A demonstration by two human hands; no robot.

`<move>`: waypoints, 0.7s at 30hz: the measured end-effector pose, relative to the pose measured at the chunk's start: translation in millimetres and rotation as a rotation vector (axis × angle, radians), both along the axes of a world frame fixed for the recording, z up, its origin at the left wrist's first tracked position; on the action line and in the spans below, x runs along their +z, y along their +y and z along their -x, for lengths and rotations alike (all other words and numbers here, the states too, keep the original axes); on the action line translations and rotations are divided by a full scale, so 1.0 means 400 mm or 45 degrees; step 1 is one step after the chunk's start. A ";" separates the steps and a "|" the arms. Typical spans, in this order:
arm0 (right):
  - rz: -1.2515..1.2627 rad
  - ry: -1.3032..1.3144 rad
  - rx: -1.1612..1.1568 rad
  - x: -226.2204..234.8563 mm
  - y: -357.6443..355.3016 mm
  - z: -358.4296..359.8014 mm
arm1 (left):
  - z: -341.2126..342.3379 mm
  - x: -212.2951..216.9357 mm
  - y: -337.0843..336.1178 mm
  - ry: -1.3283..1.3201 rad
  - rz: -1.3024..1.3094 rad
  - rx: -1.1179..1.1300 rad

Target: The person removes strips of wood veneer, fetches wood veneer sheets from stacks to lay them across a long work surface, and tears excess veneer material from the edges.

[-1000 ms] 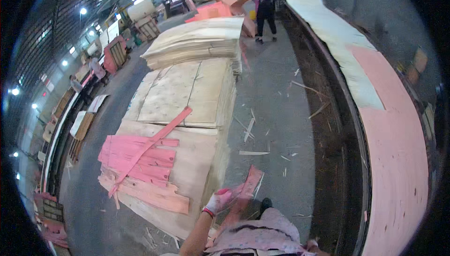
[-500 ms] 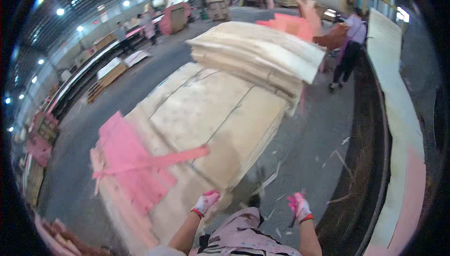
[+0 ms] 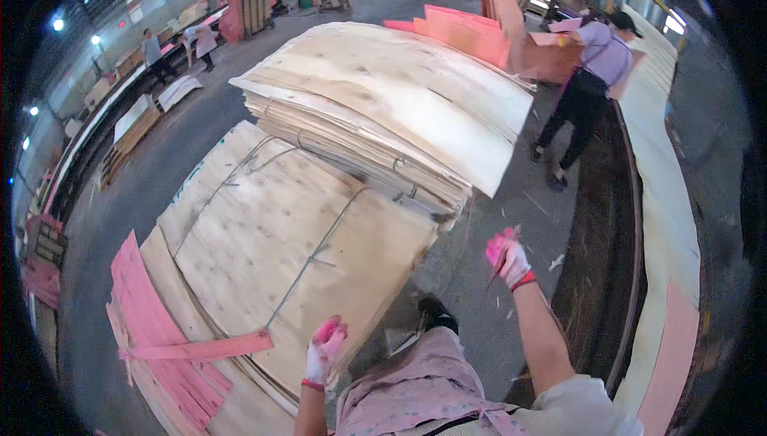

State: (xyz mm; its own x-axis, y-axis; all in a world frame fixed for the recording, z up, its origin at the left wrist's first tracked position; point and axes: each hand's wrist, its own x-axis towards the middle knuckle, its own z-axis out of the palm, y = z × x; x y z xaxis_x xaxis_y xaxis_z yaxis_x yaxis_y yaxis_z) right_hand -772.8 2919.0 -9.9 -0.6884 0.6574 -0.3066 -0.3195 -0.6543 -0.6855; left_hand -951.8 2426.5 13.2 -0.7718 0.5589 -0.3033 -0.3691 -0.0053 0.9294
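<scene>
- Seen from above, through a wide curved lens, a person in a pink patterned top stands on a grey concrete floor (image 3: 511, 220) in a large workshop.
- Left hand (image 3: 326, 348), in a white glove stained pink, sits low in the middle of the view, fingers loosely curled. It hangs at the near edge of a low stack of pale veneer sheets (image 3: 296, 252); whether it touches or grips the edge cannot be told.
- Right hand (image 3: 506, 255), in a matching glove, is raised over the floor to the right of the stacks, fingers closed around a thin pink sliver (image 3: 497, 263).
- A long pink strip (image 3: 200, 349) lies across the near left corner of the low stack, over a fan of pink sheets (image 3: 148, 332).
- Dark binding cords cross the top of the low stack.
- Behind it stands a taller bundle of wavy veneer (image 3: 391, 109), its corner overhanging the floor.
- At upper right, another person (image 3: 587, 89) in a lilac top and dark trousers handles pink sheets.
- A long band of veneer (image 3: 667, 220) runs down the right side, pale with a pink lower end.
</scene>
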 end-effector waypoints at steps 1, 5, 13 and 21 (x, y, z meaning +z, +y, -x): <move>-0.079 0.255 0.331 -0.113 0.220 -0.052 | 0.001 -0.015 0.055 -0.005 -0.001 0.103; 0.049 -0.361 0.025 -0.004 0.424 0.211 | -0.022 -0.009 0.133 -0.220 0.290 0.602; 0.159 -0.215 0.506 0.177 0.628 0.257 | 0.073 0.060 0.449 -0.299 0.404 0.553; -0.136 -0.275 0.053 0.519 0.576 0.329 | 0.297 0.167 0.939 -0.061 -0.171 0.138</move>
